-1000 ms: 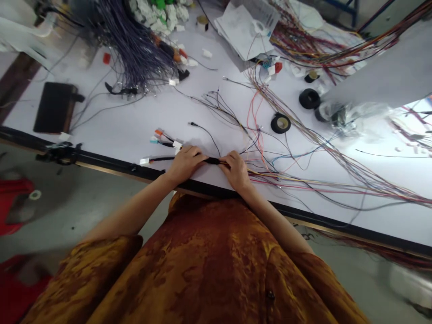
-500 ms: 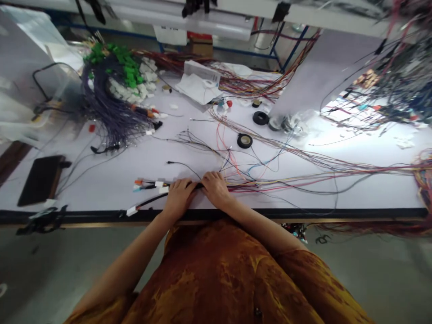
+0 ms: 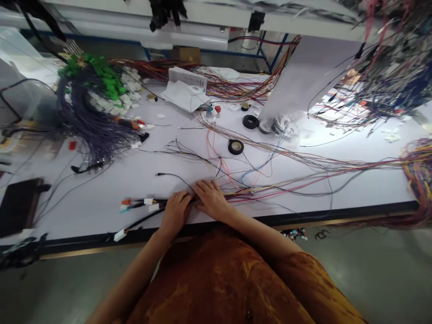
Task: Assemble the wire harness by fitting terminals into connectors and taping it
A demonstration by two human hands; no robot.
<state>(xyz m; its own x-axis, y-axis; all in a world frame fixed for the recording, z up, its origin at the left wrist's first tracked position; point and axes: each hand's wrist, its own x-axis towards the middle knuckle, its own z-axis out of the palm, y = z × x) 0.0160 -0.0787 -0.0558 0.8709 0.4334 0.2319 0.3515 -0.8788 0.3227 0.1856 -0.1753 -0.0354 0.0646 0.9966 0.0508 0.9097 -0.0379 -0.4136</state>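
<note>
So over by the left edge of my tabletop (image 3: 97, 211), near the front corner, there's a dark flat case (image 3: 18, 204). Further back, toward the far left corner, sits a big bunch of purple wires (image 3: 91, 128) with a heap of green connectors (image 3: 108, 81) on it, and a little red piece (image 3: 72, 145) lies on its own in front of that.

Moving right, the thing I've got in hand is a wire bundle (image 3: 140, 222), lying along the front edge, roughly mid-tabletop. Its left end fans out into a white plug (image 3: 120, 235) right at that edge and an orange plug (image 3: 126, 202) set a bit further in. My left hand (image 3: 174, 213) comes next, fingers closed on the bundle. Papers (image 3: 187, 92) lie back toward the far edge. My right hand (image 3: 212, 200) is right up against the left one, its fingers curled over the same bundle and gripping it too, though the exact pinch is hidden.

Behind my right hand there's a black tape roll (image 3: 236, 146), with a second roll (image 3: 250, 121) past it, next to some clear plastic (image 3: 286, 128). Long loose wires (image 3: 324, 161) run to the right edge, where a multicolored coil (image 3: 420, 173) sits by the front corner.
</note>
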